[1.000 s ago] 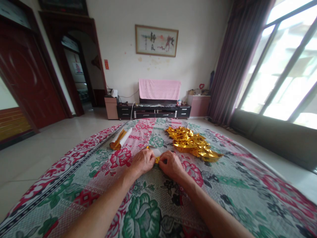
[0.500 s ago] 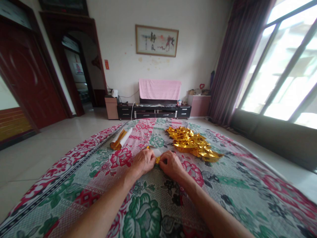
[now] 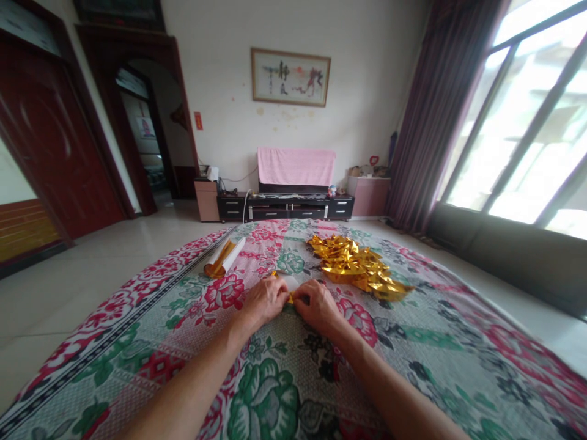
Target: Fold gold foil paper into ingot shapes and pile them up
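Both of my hands meet over the middle of the patterned cloth, fingers closed on one sheet of gold foil paper [image 3: 290, 297] with a white back. My left hand [image 3: 268, 297] pinches its left side, and a bit of gold shows past the knuckles. On the other side my right hand [image 3: 316, 300] grips the near right edge, thumb and forefinger pressed together. The fingers cover most of the sheet. To the right, beyond my right hand, lies a heap of folded gold foil pieces [image 3: 360, 266]. A stack of curled foil sheets [image 3: 224, 258], white and gold, rests on the left.
The floral cloth [image 3: 183, 342] covers the round-edged surface under my hands. Farther off stand a low black cabinet [image 3: 288, 208] and a pink cloth [image 3: 296, 166] draped over a screen. A window [image 3: 523, 134] and a purple curtain [image 3: 422, 122] are on the right.
My fingers have shifted very slightly at the sheet's near edge, so less gold shows between them. The heap and the stack stay in place.
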### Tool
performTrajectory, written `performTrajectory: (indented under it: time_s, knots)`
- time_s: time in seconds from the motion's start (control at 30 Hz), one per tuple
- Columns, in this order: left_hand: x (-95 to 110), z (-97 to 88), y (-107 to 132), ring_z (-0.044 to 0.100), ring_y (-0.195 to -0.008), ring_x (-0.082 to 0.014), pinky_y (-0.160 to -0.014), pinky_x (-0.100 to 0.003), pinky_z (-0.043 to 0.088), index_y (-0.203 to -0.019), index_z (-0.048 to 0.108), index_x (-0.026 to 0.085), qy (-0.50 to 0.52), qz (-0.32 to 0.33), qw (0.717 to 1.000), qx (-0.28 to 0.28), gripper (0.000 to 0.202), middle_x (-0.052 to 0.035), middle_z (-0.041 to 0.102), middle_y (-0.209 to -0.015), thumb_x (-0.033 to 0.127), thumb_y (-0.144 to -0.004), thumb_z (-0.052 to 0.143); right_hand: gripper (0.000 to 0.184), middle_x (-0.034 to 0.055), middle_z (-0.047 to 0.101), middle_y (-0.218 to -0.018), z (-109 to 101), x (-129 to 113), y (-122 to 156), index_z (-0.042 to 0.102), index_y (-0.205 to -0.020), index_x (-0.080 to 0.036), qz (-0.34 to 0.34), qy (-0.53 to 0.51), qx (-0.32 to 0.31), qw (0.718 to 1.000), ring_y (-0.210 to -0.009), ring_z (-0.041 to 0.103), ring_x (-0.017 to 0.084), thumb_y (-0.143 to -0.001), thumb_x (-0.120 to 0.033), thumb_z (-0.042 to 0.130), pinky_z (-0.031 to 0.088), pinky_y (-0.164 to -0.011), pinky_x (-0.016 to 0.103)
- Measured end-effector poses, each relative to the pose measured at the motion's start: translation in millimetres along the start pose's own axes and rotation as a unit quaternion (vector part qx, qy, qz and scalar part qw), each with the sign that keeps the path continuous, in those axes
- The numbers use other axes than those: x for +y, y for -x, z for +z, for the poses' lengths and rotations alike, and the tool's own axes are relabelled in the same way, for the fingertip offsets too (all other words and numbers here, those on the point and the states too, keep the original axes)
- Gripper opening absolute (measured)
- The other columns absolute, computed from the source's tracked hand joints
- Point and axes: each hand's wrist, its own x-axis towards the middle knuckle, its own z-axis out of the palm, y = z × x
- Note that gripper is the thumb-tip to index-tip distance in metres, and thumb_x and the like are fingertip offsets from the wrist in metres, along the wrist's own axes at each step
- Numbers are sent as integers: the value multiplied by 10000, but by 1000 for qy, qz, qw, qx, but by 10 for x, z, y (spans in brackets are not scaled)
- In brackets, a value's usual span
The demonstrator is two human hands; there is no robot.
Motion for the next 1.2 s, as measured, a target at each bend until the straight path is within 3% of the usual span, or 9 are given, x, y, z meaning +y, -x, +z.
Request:
performTrajectory:
  time_s: [0.13, 0.5, 0.7, 0.93, 1.2]
  knots:
    - [-18, 8, -1, 546, -752, -139, -684, -237, 390, -774, 599, 186, 5, 9, 1000, 3, 132, -30, 591, -775, 251, -793, 485, 195, 42, 637, -831, -15, -5, 16, 694, -797, -231, -6, -7, -4, 1000, -813, 554, 164, -707, -140, 547, 394, -765, 270]
    - [-41, -5, -20, 549, -700, -127, -637, -218, 397, -758, 621, 169, 31, 27, 999, 12, 123, -27, 602, -738, 205, -770, 504, 235, 35, 618, -865, -81, -26, 65, 709, -870, -261, -56, -2, -17, 998, -828, 547, 155, -756, -173, 523, 398, -805, 286]
    - [-122, -28, -51, 557, -688, -124, -641, -215, 404, -761, 653, 176, 81, 57, 995, -9, 125, -11, 618, -727, 183, -728, 533, 318, 34, 609, -878, -118, -20, 104, 710, -862, -250, -96, 7, -27, 995, -840, 540, 158, -678, -91, 506, 399, -828, 289]
    - [-239, -21, -67, 569, -756, -133, -710, -222, 419, -795, 681, 185, 102, 87, 991, -16, 184, -19, 632, -769, 156, -728, 513, 344, 34, 605, -880, -120, -13, 104, 707, -898, -255, -105, 2, -37, 994, -846, 536, 157, -684, -91, 493, 405, -820, 286]
    - [-203, -96, -46, 562, -727, -128, -703, -221, 427, -837, 676, 166, 99, 80, 992, -22, 218, -21, 624, -752, 110, -710, 508, 351, 34, 607, -883, -125, -15, 108, 710, -898, -258, -103, -5, -31, 994, -855, 538, 156, -686, -91, 486, 408, -824, 288]
